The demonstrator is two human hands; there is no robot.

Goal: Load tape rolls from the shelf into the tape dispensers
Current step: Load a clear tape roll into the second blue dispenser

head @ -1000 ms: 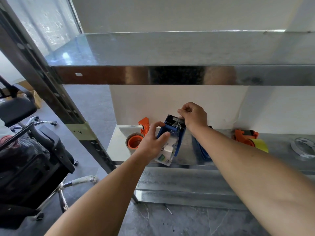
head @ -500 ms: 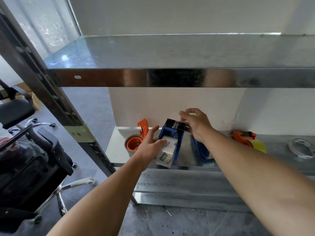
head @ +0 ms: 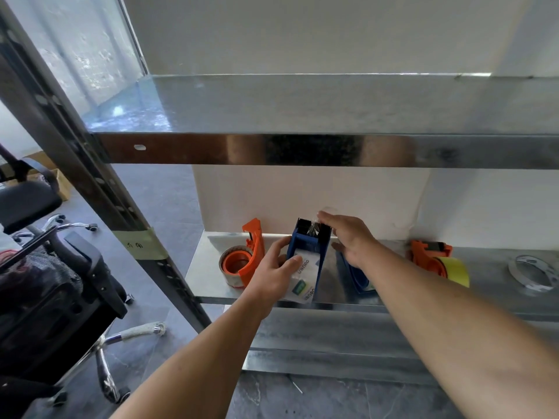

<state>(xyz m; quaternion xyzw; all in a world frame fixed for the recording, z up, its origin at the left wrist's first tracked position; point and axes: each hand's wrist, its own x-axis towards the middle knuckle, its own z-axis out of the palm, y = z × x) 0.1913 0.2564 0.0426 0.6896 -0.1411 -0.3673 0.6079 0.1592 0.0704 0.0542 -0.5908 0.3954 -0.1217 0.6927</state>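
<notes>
A blue tape dispenser with a white label stands on end on the lower metal shelf, its serrated cutter pointing up. My left hand grips its left side and label. My right hand reaches over the cutter end with fairly straight fingers, touching the clear tape there, thumb apart below. A second blue dispenser lies half hidden behind my right forearm. A clear tape roll lies on the shelf at far right.
An orange handheld dispenser holding a tape roll sits left of my hands. Another orange dispenser with a yellow roll lies to the right. An upper shelf overhangs. A black office chair stands at left.
The blue dispenser has come down and stands on the lower shelf. My right hand's fingers have gone from a pinch at the cutter to lying stretched over it.
</notes>
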